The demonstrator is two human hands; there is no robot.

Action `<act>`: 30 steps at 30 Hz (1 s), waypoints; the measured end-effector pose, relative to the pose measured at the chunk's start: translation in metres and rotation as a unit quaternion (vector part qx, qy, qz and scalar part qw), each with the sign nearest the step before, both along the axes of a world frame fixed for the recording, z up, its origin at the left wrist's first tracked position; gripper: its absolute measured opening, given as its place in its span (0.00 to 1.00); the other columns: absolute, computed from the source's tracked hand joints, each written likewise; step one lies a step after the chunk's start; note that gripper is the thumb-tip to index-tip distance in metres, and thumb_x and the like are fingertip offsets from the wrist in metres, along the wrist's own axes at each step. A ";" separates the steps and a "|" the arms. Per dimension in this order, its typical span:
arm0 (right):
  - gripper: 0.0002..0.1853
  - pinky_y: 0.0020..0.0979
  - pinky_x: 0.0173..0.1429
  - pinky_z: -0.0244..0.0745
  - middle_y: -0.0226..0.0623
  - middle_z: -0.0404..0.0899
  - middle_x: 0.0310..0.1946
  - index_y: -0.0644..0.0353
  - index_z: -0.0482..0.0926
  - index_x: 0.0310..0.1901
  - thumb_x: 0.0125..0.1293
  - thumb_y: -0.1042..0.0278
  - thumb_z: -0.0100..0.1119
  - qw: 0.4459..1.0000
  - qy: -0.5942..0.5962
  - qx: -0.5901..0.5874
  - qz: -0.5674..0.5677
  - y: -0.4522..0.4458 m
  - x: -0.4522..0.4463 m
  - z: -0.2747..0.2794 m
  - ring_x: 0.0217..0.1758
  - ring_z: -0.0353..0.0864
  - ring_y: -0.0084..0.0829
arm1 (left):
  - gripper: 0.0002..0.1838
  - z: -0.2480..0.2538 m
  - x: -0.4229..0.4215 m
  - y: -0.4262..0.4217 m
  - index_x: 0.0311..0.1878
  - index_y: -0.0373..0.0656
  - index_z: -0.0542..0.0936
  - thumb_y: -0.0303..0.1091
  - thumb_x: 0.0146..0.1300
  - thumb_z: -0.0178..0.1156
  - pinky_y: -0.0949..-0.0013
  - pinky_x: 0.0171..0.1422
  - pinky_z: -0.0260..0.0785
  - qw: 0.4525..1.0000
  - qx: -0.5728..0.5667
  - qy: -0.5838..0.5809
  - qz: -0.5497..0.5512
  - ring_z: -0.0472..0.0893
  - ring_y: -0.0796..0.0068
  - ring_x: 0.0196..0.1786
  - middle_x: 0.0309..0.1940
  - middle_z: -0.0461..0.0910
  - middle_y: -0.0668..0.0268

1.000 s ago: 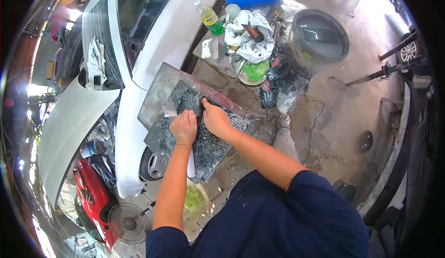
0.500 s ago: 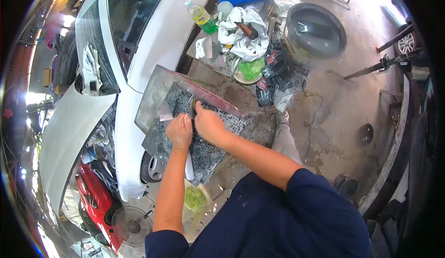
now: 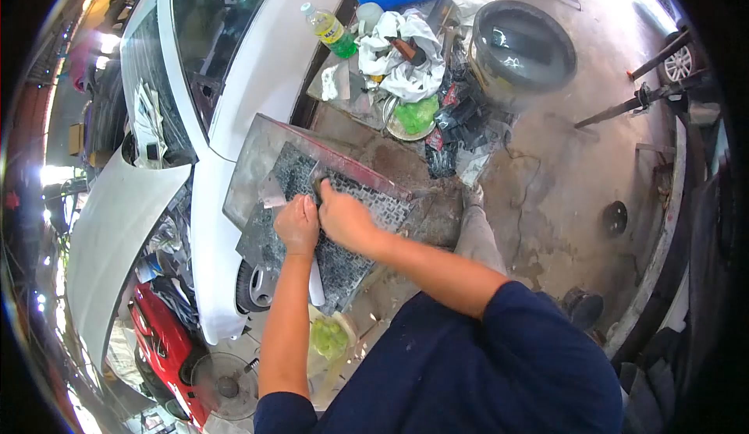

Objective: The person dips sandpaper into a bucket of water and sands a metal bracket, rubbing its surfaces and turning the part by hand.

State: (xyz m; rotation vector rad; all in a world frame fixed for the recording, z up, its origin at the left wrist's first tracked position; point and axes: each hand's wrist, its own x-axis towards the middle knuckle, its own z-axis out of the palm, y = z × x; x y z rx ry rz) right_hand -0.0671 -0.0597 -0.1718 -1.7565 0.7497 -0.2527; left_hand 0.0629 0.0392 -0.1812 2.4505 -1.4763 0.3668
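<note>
My left hand (image 3: pixel 296 225) is closed in a fist above a black-and-grey patterned sheet (image 3: pixel 347 270). A pale pinkish flat piece (image 3: pixel 272 192) shows just beyond its knuckles; whether the hand grips it is unclear. Close beside it, my right hand (image 3: pixel 347 217) is closed on a small dark tool with a metallic flat end (image 3: pixel 318 175), its thumb pressed along it. The sheet lies on a grey, red-edged box-like stand (image 3: pixel 257 149). Below my left wrist a white strip (image 3: pixel 315 286) sticks out over the sheet.
A white car body (image 3: pixel 226 200) stands at the left. Beyond the stand are a bottle of green liquid (image 3: pixel 335 35), a white cloth (image 3: pixel 402 79), a green-filled bowl (image 3: pixel 417 116) and a black tub of water (image 3: pixel 524 48). A fan (image 3: pixel 226 387) sits at lower left.
The whole view has shifted slightly. Both hands stay close together over the patterned sheet, and slightly more of the tool's metallic end shows above my right thumb.
</note>
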 end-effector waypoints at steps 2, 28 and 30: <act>0.33 0.59 0.53 0.80 0.64 0.86 0.43 0.71 0.64 0.77 0.74 0.64 0.47 0.999 -0.025 -0.015 0.024 0.011 -0.010 0.009 0.46 0.86 0.65 | 0.17 0.000 0.000 -0.001 0.30 0.45 0.77 0.42 0.76 0.54 0.46 0.35 0.72 1.000 -0.017 0.022 -0.012 0.81 0.46 0.30 0.25 0.79 0.54; 0.32 0.59 0.52 0.79 0.65 0.85 0.42 0.68 0.65 0.77 0.74 0.63 0.51 0.998 -0.021 -0.033 -0.056 -0.027 0.021 -0.007 0.47 0.86 0.63 | 0.17 0.002 -0.004 0.000 0.30 0.47 0.77 0.41 0.77 0.54 0.48 0.34 0.71 1.000 -0.018 -0.004 -0.021 0.81 0.48 0.29 0.25 0.80 0.56; 0.32 0.59 0.51 0.79 0.65 0.85 0.43 0.67 0.66 0.77 0.74 0.64 0.50 0.999 -0.012 -0.031 -0.028 -0.010 0.015 0.009 0.47 0.86 0.63 | 0.16 -0.002 0.001 0.000 0.30 0.47 0.77 0.41 0.77 0.55 0.48 0.33 0.71 1.000 0.001 -0.007 -0.005 0.81 0.48 0.29 0.25 0.80 0.55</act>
